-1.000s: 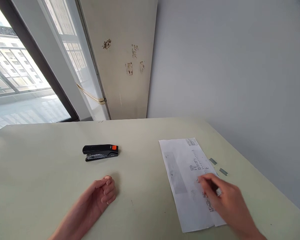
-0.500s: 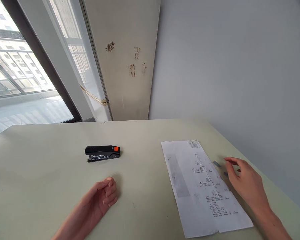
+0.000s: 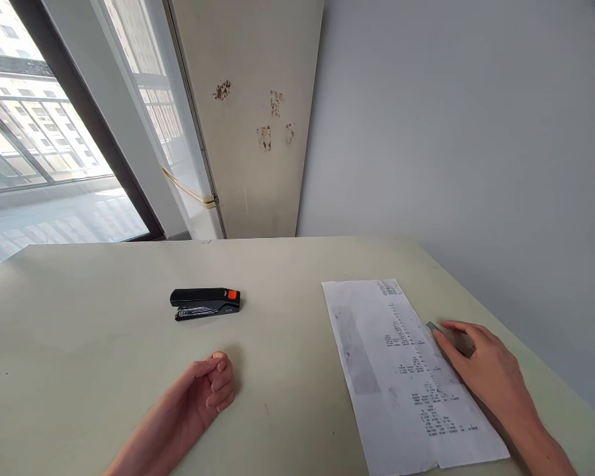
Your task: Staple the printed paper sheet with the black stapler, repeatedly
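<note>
My left hand (image 3: pixel 205 387) rests on the table with its fingers curled into a loose fist, and nothing shows in it. Beyond it lies a black stapler (image 3: pixel 205 303) with an orange patch at its right end. Printed white paper (image 3: pixel 377 370) lies flat to the right. At the paper's right edge is my right hand (image 3: pixel 483 363), thumb and index finger apart around a small grey piece (image 3: pixel 432 326) on the table. That piece is partly hidden by the fingers, and no firm grip on it shows.
The pale table (image 3: pixel 104 317) runs back to a stained beige panel (image 3: pixel 248 165). A grey wall (image 3: pixel 451 132) borders its right side, and a window (image 3: pixel 44 125) stands at the far left.
My right hand has come down to the grey piece, its thumb and index finger wider apart. My left hand keeps its curled pose. The whole view has shifted slightly.
</note>
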The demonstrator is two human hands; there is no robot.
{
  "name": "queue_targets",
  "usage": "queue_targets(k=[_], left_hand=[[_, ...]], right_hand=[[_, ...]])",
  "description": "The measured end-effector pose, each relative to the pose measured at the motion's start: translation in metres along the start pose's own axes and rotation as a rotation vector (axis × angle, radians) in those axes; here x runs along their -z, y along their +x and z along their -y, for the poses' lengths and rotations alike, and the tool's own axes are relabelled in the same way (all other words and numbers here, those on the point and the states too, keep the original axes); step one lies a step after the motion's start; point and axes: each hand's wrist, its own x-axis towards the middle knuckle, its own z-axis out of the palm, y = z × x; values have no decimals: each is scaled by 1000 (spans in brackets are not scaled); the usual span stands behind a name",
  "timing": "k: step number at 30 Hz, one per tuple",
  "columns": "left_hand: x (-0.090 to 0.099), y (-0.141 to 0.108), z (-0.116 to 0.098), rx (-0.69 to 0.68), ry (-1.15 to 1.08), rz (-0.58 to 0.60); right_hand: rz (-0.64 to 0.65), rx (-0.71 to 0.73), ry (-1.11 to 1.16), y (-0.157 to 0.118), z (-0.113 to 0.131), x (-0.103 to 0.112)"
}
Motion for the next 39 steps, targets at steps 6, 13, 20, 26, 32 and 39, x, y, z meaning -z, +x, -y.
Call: queue_targets(k=[6, 13, 20, 26, 32, 39], left_hand=[[-3, -1, 0, 0, 9, -7], [2, 0, 0, 8, 7, 4], [3, 2, 2, 1, -3, 6], [3, 2, 1, 12, 1, 14], [3, 2, 2, -4, 56, 29], [-1, -8, 6, -261, 475, -46]], right_hand=[[2, 29, 11, 1, 0, -2], [-13, 100, 3, -4, 13, -3], [0, 209, 30, -8, 26, -9], [57, 193, 47, -16, 38, -15], [55, 305, 74, -31, 74, -28], [14, 559, 160, -74, 154, -44]])
